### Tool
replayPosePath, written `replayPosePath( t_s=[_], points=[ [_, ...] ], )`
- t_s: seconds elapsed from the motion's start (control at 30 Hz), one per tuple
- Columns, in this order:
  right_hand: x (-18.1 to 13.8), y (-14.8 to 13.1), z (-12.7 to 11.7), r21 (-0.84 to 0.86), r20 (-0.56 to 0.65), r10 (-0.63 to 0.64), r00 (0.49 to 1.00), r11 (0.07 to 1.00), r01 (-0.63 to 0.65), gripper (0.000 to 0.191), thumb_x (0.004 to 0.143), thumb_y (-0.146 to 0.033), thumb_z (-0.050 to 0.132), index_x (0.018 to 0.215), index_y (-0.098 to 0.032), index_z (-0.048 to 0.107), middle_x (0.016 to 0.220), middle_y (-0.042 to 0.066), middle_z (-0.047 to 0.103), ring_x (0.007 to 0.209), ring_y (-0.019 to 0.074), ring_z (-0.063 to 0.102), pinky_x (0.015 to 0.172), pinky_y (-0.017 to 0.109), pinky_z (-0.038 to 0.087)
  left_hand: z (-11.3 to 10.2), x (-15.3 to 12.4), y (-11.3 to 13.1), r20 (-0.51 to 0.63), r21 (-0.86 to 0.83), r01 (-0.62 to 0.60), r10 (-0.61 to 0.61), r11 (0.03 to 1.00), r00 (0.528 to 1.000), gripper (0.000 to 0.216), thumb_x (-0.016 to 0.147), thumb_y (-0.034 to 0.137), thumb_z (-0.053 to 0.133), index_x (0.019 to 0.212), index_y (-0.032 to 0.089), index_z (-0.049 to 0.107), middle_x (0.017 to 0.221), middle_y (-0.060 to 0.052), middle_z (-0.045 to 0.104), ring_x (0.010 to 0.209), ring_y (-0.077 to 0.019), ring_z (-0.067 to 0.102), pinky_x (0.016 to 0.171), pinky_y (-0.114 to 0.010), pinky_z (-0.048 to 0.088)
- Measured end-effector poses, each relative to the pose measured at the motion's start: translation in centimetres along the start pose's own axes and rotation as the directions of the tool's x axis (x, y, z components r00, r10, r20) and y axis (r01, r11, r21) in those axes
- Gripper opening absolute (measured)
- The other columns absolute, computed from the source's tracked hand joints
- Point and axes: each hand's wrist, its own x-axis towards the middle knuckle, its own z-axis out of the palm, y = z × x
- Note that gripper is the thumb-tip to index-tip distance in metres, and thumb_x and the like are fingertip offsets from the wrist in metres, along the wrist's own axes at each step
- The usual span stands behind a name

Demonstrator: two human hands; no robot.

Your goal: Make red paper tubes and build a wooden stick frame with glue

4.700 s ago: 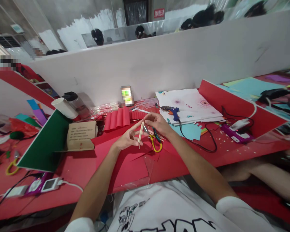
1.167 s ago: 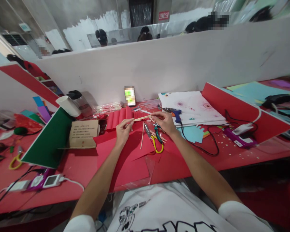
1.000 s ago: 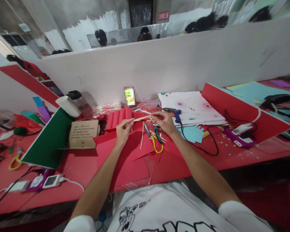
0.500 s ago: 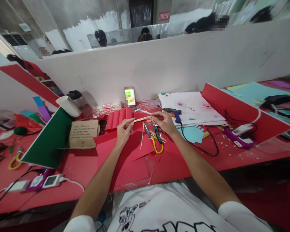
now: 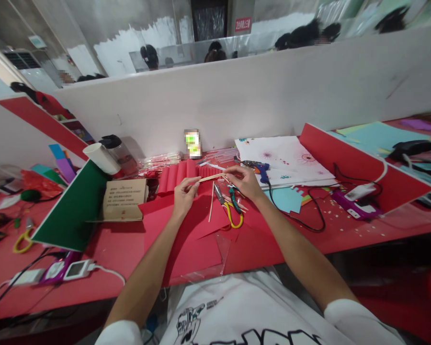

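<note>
Between my two hands, thin wooden sticks [image 5: 211,177] lie side by side, held level above red paper. My left hand [image 5: 185,192] pinches their left end, and my right hand [image 5: 244,182] pinches the right end. Below them, another wooden stick [image 5: 211,203] rests on the red paper sheets [image 5: 190,249]. Yellow-handled scissors [image 5: 235,216] and green-handled pliers [image 5: 233,194] lie just under my right hand. Behind my left hand are red paper rolls [image 5: 177,172]. The exact number of held sticks is hard to tell.
A blue glue gun [image 5: 260,168] with a black cord lies right of my right hand, by white printed sheets [image 5: 287,155]. To the left stand a cardboard box [image 5: 125,200] and a green board [image 5: 72,208]. A lit phone [image 5: 193,143] leans on the partition [image 5: 215,103].
</note>
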Motion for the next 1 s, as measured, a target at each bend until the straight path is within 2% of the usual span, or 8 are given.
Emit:
replayPosePath(
  t_s=[0.27, 0.43, 0.6, 1.0],
  points=[
    [-0.05, 0.01, -0.41, -0.02, 0.077, -0.001, 0.997, 1.0, 0.002, 0.027, 0.087, -0.036, 0.068, 0.108, -0.022, 0.076, 0.098, 0.006, 0.077, 0.091, 0.021, 0.071, 0.081, 0.035, 0.058, 0.22, -0.03, 0.6, -0.018, -0.013, 0.027, -0.027, 1.0, 0.999, 0.034, 0.083, 0.045, 0.077, 0.104, 0.019, 0.079, 0.088, -0.004, 0.072, 0.049, -0.0057, 0.049, 0.048, -0.021, 0.041],
    [0.02, 0.12, -0.53, -0.023, 0.035, -0.001, 0.999, 1.0, 0.002, 0.025, 0.086, -0.036, 0.069, 0.104, -0.02, 0.076, 0.096, 0.006, 0.077, 0.089, 0.0207, 0.072, 0.078, 0.033, 0.058, 0.25, -0.06, 0.77, -0.041, 0.009, 0.043, -0.042, 0.999, 0.998, 0.037, 0.082, 0.047, 0.078, 0.105, 0.018, 0.078, 0.076, -0.002, 0.07, 0.048, -0.0066, 0.047, 0.047, -0.021, 0.039],
    [0.07, 0.22, -0.46, -0.027, 0.006, 0.011, 1.0, 1.0, -0.011, 0.02, 0.084, -0.036, 0.072, 0.093, -0.019, 0.077, 0.092, 0.007, 0.078, 0.084, 0.0207, 0.072, 0.076, 0.033, 0.057, 0.13, -0.09, 0.64, -0.075, 0.031, 0.037, -0.035, 0.999, 0.997, 0.033, 0.083, 0.044, 0.077, 0.102, 0.017, 0.077, 0.055, 0.005, 0.056, 0.046, -0.0083, 0.045, 0.047, -0.021, 0.036],
    [0.14, -0.14, -0.5, -0.011, -0.011, 0.001, 1.0, 1.0, -0.001, 0.024, 0.083, -0.041, 0.074, 0.093, -0.021, 0.078, 0.092, 0.006, 0.079, 0.084, 0.0211, 0.073, 0.075, 0.033, 0.058, 0.12, -0.03, 0.64, -0.08, -0.003, 0.065, -0.065, 0.998, 0.995, 0.03, 0.082, 0.043, 0.077, 0.099, 0.018, 0.078, 0.059, 0.003, 0.06, 0.046, -0.0076, 0.044, 0.047, -0.021, 0.034]
  ],
)
